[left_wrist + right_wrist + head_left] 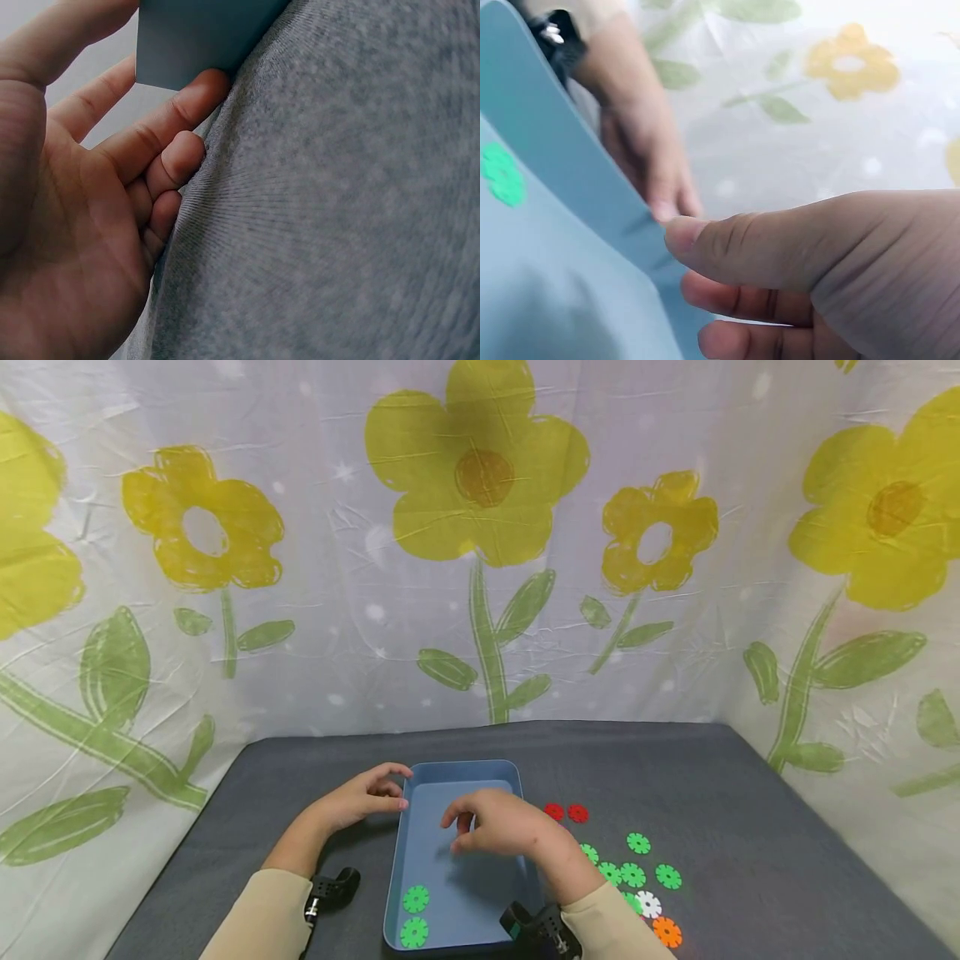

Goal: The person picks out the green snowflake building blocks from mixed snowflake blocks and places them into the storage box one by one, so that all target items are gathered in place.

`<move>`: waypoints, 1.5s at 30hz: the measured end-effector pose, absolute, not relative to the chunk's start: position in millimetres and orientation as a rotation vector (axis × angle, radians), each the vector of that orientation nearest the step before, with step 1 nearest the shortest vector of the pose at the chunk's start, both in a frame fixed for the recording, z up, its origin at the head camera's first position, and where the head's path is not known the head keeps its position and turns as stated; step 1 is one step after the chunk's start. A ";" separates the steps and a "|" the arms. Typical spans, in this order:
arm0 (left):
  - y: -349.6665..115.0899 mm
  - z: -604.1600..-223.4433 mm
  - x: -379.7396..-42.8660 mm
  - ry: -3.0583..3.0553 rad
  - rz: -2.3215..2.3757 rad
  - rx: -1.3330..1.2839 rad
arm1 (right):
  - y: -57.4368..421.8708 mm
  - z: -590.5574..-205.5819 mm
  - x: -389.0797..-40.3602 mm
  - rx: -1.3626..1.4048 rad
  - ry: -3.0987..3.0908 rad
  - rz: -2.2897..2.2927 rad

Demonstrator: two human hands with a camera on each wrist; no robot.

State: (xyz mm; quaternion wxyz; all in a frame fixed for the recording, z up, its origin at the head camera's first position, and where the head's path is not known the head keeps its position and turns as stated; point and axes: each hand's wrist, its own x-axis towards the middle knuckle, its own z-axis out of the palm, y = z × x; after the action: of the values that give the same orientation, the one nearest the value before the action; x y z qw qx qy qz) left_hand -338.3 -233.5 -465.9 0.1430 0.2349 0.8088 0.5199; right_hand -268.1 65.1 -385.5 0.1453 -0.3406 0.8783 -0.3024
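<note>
My left hand touches the far left corner of a blue tray with its thumb and fingertips. In the left wrist view, the tray's outer wall lies against those fingers, while the lower fingers rest on the grey cloth. Over the middle of the tray hovers my right hand, palm down, its fingers loosely bent and nothing visible between them. Two green notched discs lie in the tray's near left corner, the upper disc just beyond the lower disc.
Right of the tray, several green discs lie spread on the dark cloth, with a white disc and an orange disc nearer me. Farther back lie two red discs. A flower-printed curtain encloses the table.
</note>
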 end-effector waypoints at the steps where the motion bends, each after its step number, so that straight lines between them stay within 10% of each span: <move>1: -233.7 -465.8 -338.5 2.335 1.498 0.677 | 69.3 -383.4 -269.6 -0.972 2.548 -0.884; 45: -234.0 -464.6 -337.6 2.343 1.489 0.696 | 275.2 -393.3 -291.4 -0.042 2.720 -1.167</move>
State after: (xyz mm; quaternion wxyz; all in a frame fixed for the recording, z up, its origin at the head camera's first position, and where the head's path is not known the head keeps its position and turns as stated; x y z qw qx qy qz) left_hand -337.6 -234.0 -464.6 0.1391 0.2409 0.8107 0.5151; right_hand -291.4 275.2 -393.3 0.0904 -0.0141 0.9151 -0.3927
